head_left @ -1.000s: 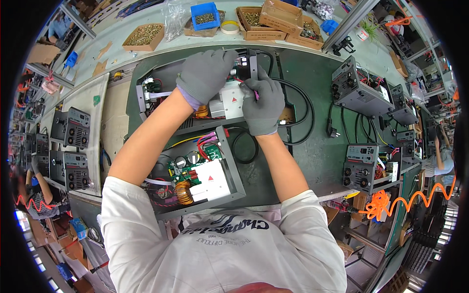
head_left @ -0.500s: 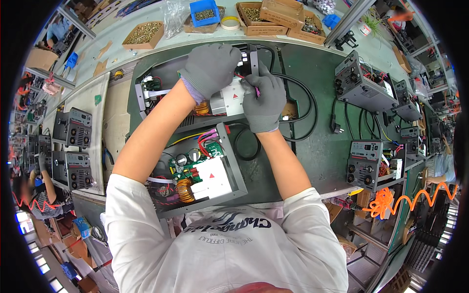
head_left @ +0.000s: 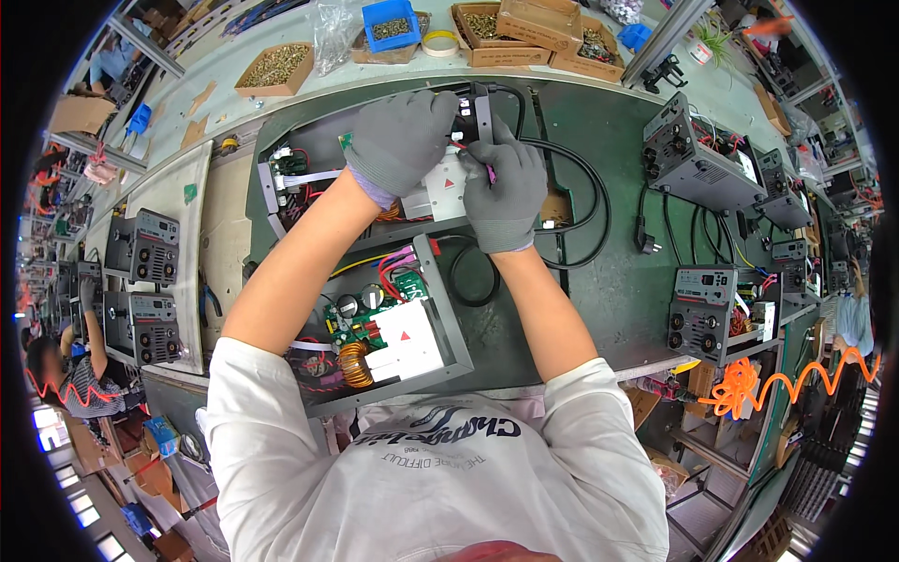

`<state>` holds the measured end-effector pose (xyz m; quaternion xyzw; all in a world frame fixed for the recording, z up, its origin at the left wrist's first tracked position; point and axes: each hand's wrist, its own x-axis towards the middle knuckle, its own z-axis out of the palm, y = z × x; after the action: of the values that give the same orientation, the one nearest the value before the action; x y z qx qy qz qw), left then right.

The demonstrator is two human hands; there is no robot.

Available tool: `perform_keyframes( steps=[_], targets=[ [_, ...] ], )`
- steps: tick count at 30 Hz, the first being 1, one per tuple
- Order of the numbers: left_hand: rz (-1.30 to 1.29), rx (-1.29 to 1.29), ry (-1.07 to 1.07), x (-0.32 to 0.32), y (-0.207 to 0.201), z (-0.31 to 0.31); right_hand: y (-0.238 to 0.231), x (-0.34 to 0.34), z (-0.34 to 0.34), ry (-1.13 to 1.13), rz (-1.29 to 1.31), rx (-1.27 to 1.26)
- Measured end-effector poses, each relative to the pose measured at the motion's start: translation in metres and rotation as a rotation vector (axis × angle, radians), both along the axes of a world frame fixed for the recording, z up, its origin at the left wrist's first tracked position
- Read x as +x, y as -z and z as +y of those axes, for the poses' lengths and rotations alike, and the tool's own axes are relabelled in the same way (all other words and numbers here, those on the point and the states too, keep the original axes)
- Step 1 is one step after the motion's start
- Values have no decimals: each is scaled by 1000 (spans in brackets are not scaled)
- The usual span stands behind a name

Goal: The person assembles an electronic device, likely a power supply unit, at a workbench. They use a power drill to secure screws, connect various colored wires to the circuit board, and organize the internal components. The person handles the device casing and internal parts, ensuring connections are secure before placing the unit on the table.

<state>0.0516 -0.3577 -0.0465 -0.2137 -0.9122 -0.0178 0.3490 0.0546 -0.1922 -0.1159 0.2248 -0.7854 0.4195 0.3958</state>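
Note:
Both my hands wear grey gloves and work at the right end of the farther open machine chassis [head_left: 433, 228]. My left hand [head_left: 405, 140] is closed above its interior, fingers curled toward the dark end panel [head_left: 484, 117]; whatever they pinch is hidden. Around the outer side of that panel my right hand [head_left: 506, 197] is closed, thumb toward the inside. A white block with a red triangle [head_left: 445, 190] shows between my hands. Closer to me lies a second open chassis [head_left: 454, 323], holding a green circuit board [head_left: 408, 286], a copper coil [head_left: 354, 364] and a white cover [head_left: 405, 339].
A black power cable [head_left: 599, 201] loops right of the far chassis, its plug [head_left: 646, 242] on the green bench. More grey machines [head_left: 702, 304] stand at right, others [head_left: 140, 328] at left. Screw boxes [head_left: 274, 70] and a blue bin [head_left: 391, 26] sit behind. An orange coiled hose [head_left: 735, 389] hangs at right.
My left hand has shifted very slightly, still curled by the end panel. My right hand stays nearly in place. At far left, another person's arm has moved.

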Motion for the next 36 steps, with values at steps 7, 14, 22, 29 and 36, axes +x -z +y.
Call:
perform_keyframes(
  steps=[7, 14, 22, 29, 36],
  targets=[
    [-76, -23, -1, -9, -2, -6, -1, 0, 0, -7, 0, 10],
    [-200, -139, 7, -13, -16, -7, 0, 1, 0, 2, -8, 1],
    [-323, -251, -67, -11, -26, 0, -1, 1, -2, 14, 3, 18],
    [-486, -202, -176, -19, -46, 11, -6, -9, 2, 26, 72, 145],
    [-263, 113, -78, -19, -15, -1, -7, -5, 0, 68, 99, 166]
  ],
)
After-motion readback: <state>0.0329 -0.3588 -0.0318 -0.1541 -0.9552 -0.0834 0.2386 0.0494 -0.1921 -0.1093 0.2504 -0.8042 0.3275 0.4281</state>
